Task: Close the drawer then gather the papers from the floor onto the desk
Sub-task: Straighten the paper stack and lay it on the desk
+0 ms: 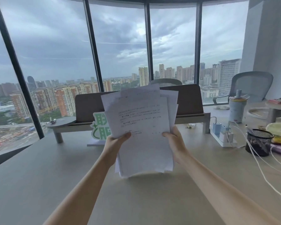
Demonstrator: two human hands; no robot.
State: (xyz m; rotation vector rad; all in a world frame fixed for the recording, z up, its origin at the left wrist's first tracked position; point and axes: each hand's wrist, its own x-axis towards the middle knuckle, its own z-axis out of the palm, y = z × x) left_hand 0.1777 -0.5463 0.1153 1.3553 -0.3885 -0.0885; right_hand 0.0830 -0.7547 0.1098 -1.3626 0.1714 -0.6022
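A loose stack of white printed papers (141, 120) stands upright over the middle of the light wooden desk (47, 168), its sheets fanned unevenly at the top. The stack's lower edge hangs just above or on the desk top; which, I cannot tell. My left hand (115, 141) grips the stack's left side, thumb on the front sheet. My right hand (175, 140) grips the right side the same way. No drawer or floor shows in this view.
A desk shelf with a brown back panel (190, 101) stands behind the papers, with a green-and-white sign (99, 127) leaning at it. To the right are a power strip with chargers (224, 135), white cables, a black mesh pen cup (258, 142), a bottle (238, 108) and an office chair (251, 85).
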